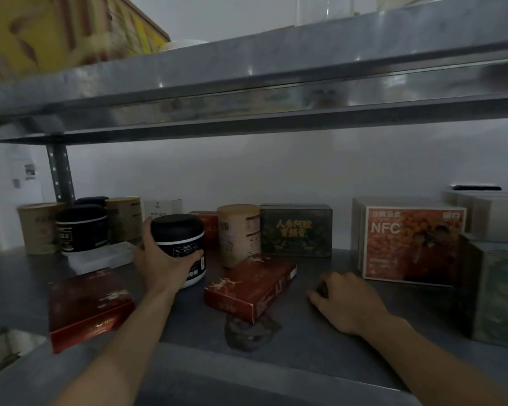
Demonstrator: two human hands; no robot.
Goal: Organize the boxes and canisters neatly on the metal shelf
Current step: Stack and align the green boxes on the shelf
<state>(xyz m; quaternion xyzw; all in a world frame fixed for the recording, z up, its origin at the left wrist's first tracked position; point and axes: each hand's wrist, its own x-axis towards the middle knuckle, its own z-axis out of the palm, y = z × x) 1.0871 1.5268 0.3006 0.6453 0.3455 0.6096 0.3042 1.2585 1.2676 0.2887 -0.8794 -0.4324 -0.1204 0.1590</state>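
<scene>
Canister (180,247), black-lidded with a white base, stands mid-shelf in the left hand's (159,259) grip, fingers wrapped round its side; the right hand (345,300) rests empty on the metal shelf (320,341). Best lift it upright, clear of the tilted red box (251,285), toward the matching black canister (82,227) behind left.
</scene>
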